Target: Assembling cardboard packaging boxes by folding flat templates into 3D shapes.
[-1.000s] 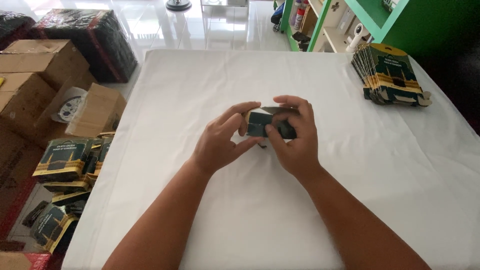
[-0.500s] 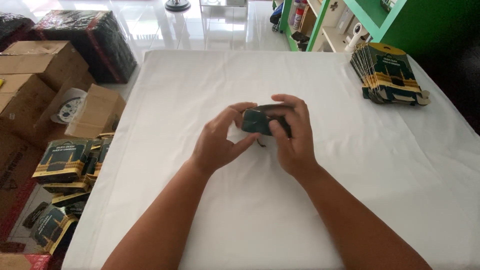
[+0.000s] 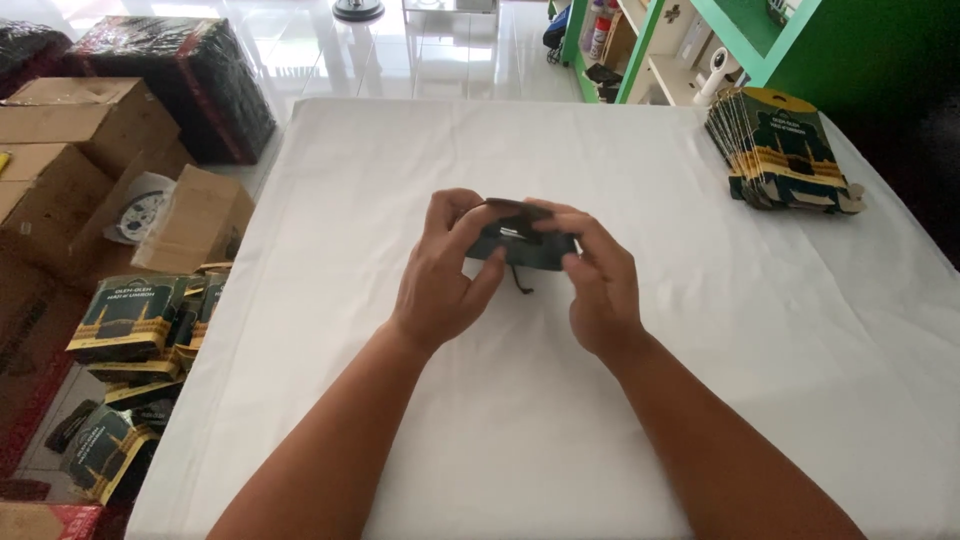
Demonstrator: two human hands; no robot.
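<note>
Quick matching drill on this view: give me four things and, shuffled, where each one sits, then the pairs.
1. small dark box
2. stack of flat green packs
3. brown cartons
4. green shelf

A. floor, left of table
B. table's far right corner
C. between both hands
D. beyond the table, top right

Pairs: 1-C, 2-B, 3-A, 4-D

Left hand [image 3: 440, 280] and right hand [image 3: 595, 290] side by side above mid white cloth-covered table [image 3: 800, 350], small dark green folded card box [image 3: 520, 245] between them. Stack of flat green-and-gold card packets [image 3: 785, 150] on table far right of right hand. Brown cardboard cartons [image 3: 90, 150] on floor left of left hand, more green-and-gold packets [image 3: 135, 320] in front of them.
</note>
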